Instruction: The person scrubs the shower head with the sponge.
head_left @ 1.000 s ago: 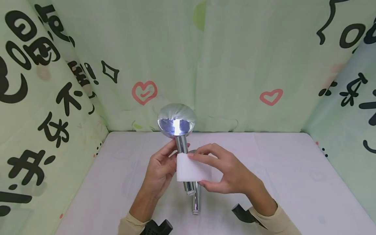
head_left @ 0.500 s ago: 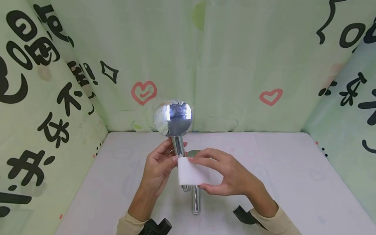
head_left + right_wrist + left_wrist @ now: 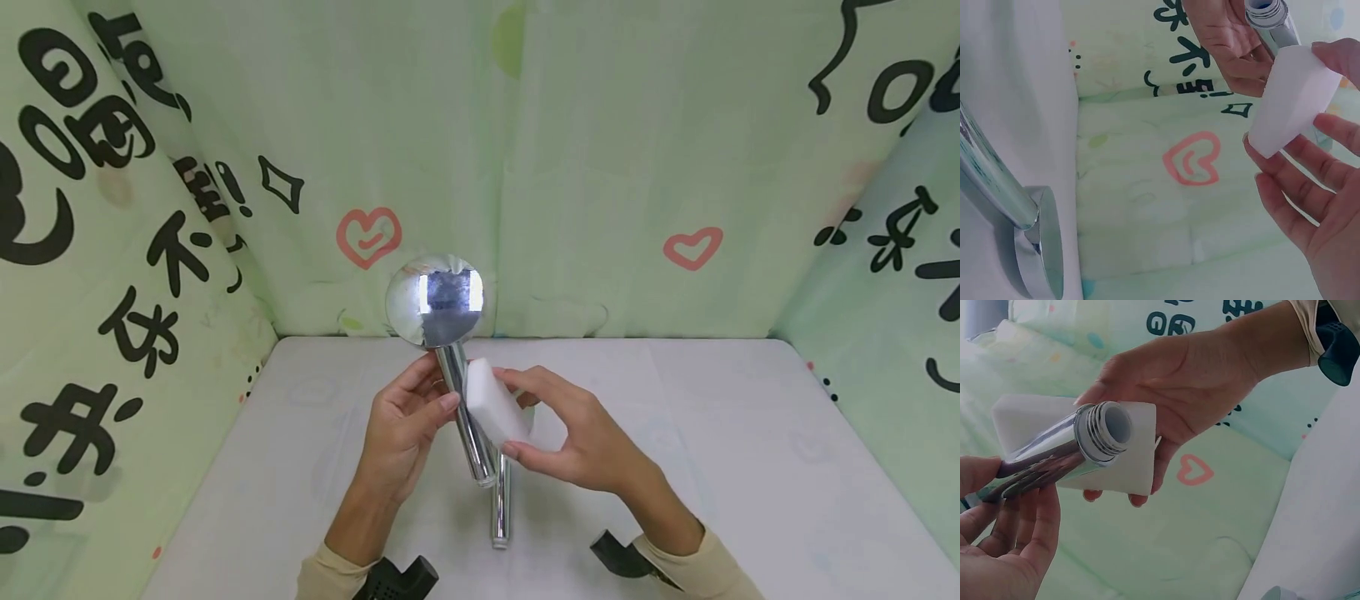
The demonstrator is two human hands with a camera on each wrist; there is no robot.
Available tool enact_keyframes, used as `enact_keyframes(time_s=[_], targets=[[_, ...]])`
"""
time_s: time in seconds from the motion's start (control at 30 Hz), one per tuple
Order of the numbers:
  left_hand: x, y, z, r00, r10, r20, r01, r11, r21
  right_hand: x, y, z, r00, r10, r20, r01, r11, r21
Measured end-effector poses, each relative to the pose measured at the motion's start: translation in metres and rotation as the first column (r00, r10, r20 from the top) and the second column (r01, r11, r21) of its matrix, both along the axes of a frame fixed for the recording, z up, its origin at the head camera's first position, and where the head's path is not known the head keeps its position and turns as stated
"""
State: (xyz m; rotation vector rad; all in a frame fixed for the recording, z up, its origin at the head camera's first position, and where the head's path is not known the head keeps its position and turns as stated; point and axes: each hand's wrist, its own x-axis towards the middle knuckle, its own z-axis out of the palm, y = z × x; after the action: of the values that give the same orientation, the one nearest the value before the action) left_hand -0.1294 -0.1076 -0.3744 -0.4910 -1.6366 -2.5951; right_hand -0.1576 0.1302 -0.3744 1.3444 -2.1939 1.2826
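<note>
My left hand (image 3: 408, 429) grips the handle of a chrome shower head (image 3: 435, 304), holding it tilted above the table with its round head up. The handle's threaded end (image 3: 1107, 431) points toward the left wrist camera. In my right hand (image 3: 592, 433) a white sponge block (image 3: 495, 404) is pinched between thumb and fingers, on edge along the right side of the handle. Whether it presses on the metal is hard to tell. A second chrome shower head (image 3: 500, 508) lies on the table beneath, partly hidden in the head view; its handle (image 3: 994, 169) shows in the right wrist view.
A white-covered table (image 3: 712, 467) spreads below both hands. Pale green curtains (image 3: 600, 167) with black lettering and red hearts enclose it at the back and sides. A black wrist camera mount (image 3: 397, 579) sits by the left sleeve.
The sponge has turned from lying flat across the front of the handle to standing on edge at its right side. The held shower head has shifted slightly left and its rounded back has turned.
</note>
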Motion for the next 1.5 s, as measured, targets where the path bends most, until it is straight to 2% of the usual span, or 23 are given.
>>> enact_keyframes(time_s=[0.1,0.2,0.33,0.53,0.67,0.83,0.9,0.97,1.2,1.27,1.43,1.47,1.5], targets=[[-0.001,0.000,0.000,1.000,0.008,-0.015,-0.008,1.000,-0.004,0.001,-0.001,-0.001,0.994,0.005,0.107,-0.005,1.000,-0.003],[-0.002,0.000,0.000,1.000,0.020,-0.022,-0.021,1.000,-0.015,0.002,-0.001,-0.002,0.977,0.009,0.212,-0.010,1.000,0.003],[-0.003,-0.001,0.001,0.999,0.041,-0.022,-0.041,0.998,-0.039,0.002,-0.001,-0.003,0.941,0.042,0.337,-0.042,0.999,-0.008],[-0.005,-0.002,0.002,0.997,0.073,-0.030,-0.074,0.996,-0.049,0.002,0.001,-0.004,0.874,0.109,0.473,-0.108,0.994,-0.029],[-0.006,-0.003,0.004,0.995,0.089,-0.035,-0.091,0.995,-0.045,0.001,0.002,-0.005,0.825,0.165,0.541,-0.156,0.986,-0.062],[-0.007,-0.003,0.006,0.994,0.097,-0.040,-0.098,0.994,-0.037,-0.001,0.003,-0.007,0.744,0.278,0.608,-0.235,0.960,-0.150],[-0.007,-0.003,0.006,0.994,0.099,-0.043,-0.101,0.994,-0.041,-0.001,0.003,-0.008,0.718,0.296,0.630,-0.246,0.955,-0.167],[-0.007,-0.003,0.006,0.994,0.099,-0.044,-0.101,0.994,-0.048,-0.001,0.004,-0.008,0.704,0.291,0.648,-0.242,0.956,-0.167],[-0.006,-0.001,0.006,0.995,0.072,-0.069,-0.078,0.993,-0.085,-0.001,0.005,-0.012,0.673,0.268,0.689,-0.235,0.961,-0.145],[-0.006,-0.001,0.006,0.995,0.065,-0.082,-0.072,0.993,-0.088,-0.001,0.006,-0.013,0.640,0.298,0.709,-0.257,0.952,-0.169],[-0.006,0.001,0.005,0.993,0.056,-0.104,-0.066,0.993,-0.094,-0.001,0.007,-0.013,0.506,0.394,0.767,-0.315,0.912,-0.261],[-0.006,0.001,0.004,0.992,0.054,-0.110,-0.065,0.993,-0.096,0.000,0.008,-0.014,0.485,0.403,0.776,-0.319,0.908,-0.272],[-0.006,0.001,0.005,0.992,0.052,-0.112,-0.063,0.994,-0.094,0.000,0.008,-0.014,0.475,0.403,0.782,-0.321,0.907,-0.273]])
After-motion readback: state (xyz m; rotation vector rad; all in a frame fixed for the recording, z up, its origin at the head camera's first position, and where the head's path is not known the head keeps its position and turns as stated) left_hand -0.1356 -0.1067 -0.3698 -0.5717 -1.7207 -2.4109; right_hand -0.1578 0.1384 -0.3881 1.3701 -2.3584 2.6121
